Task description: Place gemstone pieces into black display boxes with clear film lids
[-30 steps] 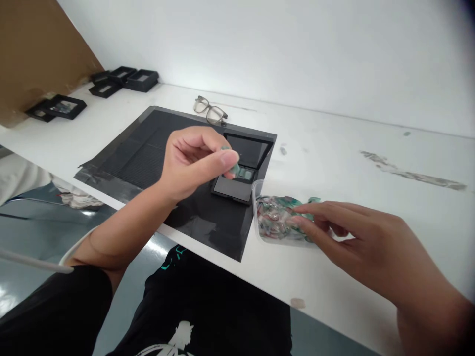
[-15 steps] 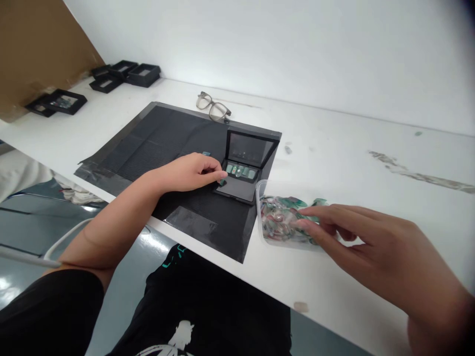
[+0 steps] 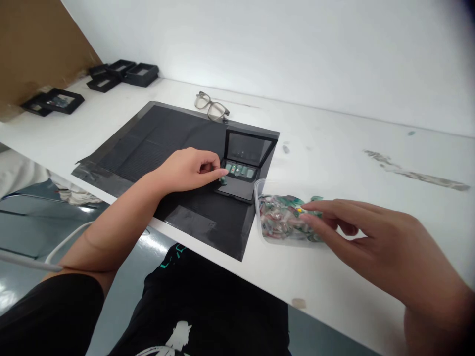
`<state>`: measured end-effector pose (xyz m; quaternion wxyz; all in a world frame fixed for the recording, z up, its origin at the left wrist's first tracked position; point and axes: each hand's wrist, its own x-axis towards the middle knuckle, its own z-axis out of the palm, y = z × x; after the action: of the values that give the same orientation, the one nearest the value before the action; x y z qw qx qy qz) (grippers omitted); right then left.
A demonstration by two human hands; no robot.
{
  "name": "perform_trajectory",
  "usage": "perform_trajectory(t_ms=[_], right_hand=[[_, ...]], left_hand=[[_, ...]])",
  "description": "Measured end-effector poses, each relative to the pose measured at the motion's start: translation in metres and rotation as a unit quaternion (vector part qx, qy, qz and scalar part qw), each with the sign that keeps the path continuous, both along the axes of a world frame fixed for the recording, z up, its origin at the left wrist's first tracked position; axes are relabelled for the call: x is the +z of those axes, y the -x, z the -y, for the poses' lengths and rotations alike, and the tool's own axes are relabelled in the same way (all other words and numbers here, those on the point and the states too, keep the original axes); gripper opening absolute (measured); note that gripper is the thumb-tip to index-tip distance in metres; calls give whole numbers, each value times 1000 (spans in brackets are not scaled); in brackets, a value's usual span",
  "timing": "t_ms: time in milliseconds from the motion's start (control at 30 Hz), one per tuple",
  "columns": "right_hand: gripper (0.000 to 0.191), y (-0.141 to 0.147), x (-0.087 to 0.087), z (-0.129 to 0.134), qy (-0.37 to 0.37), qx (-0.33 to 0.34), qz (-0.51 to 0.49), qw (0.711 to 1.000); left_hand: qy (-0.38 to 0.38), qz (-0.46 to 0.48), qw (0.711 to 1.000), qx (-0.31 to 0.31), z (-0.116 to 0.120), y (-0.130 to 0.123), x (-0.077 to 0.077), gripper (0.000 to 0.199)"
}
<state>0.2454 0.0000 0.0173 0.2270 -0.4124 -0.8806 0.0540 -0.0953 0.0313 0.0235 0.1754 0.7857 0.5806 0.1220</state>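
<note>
An open black case (image 3: pixel 237 189) with a raised clear-windowed lid holds a row of green nail tips (image 3: pixel 238 170), which look like press-on nails. My left hand (image 3: pixel 193 170) rests at the case's left side, thumb and forefinger pinched; a dark green nail tip (image 3: pixel 223 181) shows just under the thumb. To the right stands a clear plastic tub (image 3: pixel 261 225) heaped with green, clear and reddish nail tips (image 3: pixel 276 217). Over its right part is my right hand (image 3: pixel 371 242), thumb and forefinger slightly apart among the pieces. A small yellow spot shows by those fingertips.
The case lies on a black mat (image 3: pixel 159 131) taped to the white table (image 3: pixel 345 163). Eyeglasses (image 3: pixel 211 106) sit at the mat's far edge. Several black boxes (image 3: pixel 141 74) are at the back left, near a brown panel (image 3: pixel 37 49). A white wall stands behind.
My right hand has shifted slightly upward within the tub, and a yellow spot now shows at its fingertips. My left hand stays by the case. The view has moved a little.
</note>
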Motion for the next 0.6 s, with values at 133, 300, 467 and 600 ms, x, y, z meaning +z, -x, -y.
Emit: perform_trajectory(t_ms=[133, 300, 467, 600], right_hand=[[19, 0, 0, 0, 5, 0, -10, 1000], [13, 0, 4, 2, 36, 2, -26, 999], [18, -9, 17, 3, 76, 63, -52, 994], [19, -16, 28, 0, 49, 89, -83, 991]], left_hand=[[-57, 55, 995, -65, 4, -1, -2, 38], [-168, 153, 952, -205, 14, -15, -9, 26], [-302, 137, 884, -330, 21, -46, 1, 30], [-272, 69, 886, -369, 20, -73, 11, 45]])
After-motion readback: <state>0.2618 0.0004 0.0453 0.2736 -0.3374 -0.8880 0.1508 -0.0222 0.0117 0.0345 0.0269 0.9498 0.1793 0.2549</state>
